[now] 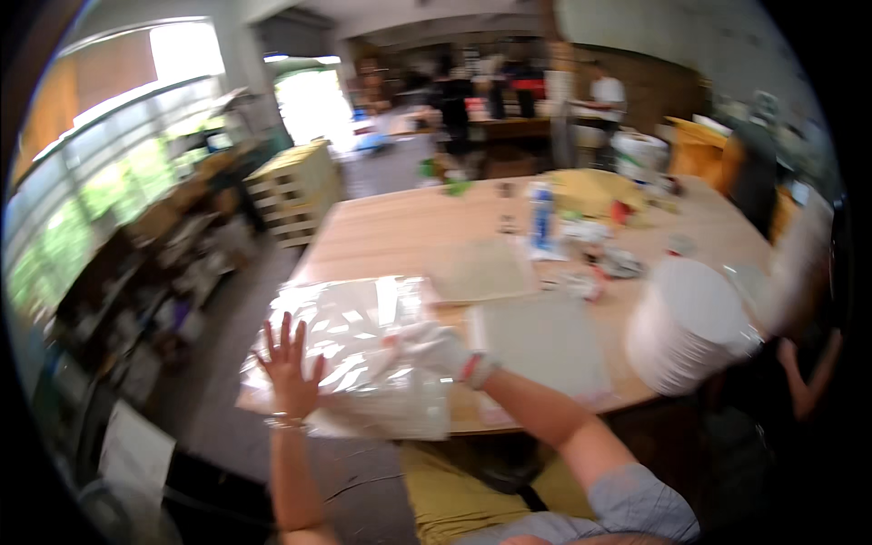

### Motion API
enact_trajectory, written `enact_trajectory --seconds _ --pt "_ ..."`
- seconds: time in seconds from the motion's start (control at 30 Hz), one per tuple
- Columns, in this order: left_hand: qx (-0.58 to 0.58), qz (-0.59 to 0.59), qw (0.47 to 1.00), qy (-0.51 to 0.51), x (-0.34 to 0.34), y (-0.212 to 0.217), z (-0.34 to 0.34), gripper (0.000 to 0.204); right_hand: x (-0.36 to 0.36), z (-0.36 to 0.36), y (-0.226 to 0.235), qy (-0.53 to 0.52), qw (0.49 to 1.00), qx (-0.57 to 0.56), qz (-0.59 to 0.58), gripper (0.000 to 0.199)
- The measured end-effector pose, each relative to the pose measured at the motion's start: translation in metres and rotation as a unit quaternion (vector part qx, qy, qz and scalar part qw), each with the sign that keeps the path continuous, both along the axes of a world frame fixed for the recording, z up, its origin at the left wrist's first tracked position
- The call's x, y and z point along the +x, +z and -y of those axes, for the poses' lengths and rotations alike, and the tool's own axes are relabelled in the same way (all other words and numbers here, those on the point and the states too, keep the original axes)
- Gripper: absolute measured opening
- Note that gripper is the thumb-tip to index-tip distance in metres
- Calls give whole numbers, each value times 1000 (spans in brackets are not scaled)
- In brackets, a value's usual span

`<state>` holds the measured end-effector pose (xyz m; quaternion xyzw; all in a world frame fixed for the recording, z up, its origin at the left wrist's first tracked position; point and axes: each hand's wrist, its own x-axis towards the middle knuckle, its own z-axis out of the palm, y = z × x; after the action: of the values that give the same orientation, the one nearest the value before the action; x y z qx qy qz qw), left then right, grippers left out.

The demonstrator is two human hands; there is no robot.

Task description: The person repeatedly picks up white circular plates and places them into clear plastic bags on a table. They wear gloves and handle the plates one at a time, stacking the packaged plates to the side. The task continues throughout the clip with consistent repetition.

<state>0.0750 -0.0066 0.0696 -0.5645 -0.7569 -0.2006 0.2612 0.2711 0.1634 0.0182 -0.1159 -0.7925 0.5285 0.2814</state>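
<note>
One clear plastic bag [363, 354], two flat grey sheets [545, 341], one white roll [686, 322], one blue bottle [541, 218].

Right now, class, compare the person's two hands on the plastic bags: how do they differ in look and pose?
The left hand is bare, the right hand wears a white glove. The left hand lies flat with fingers spread wide, the right hand's fingers look curled, though blur hides detail. The left hand sits at the near left edge of the clear plastic bags, the right hand at their right side. Both rest on the bags.
</note>
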Motion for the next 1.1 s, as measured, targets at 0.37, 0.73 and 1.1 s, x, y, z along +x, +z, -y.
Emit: enact_trajectory --seconds 0.37,0.73,1.1 --pt "-141 123 982 -26 -20 -13 -10 69 305 15 -36 -433 878 152 135 11" --pt "177 127 880 -422 126 -18 4 25 543 -12 -4 -507 799 198 255 30" --pt "-186 416 765 -455 220 -74 -46 32 560 -15 16 -436 741 419 292 17"
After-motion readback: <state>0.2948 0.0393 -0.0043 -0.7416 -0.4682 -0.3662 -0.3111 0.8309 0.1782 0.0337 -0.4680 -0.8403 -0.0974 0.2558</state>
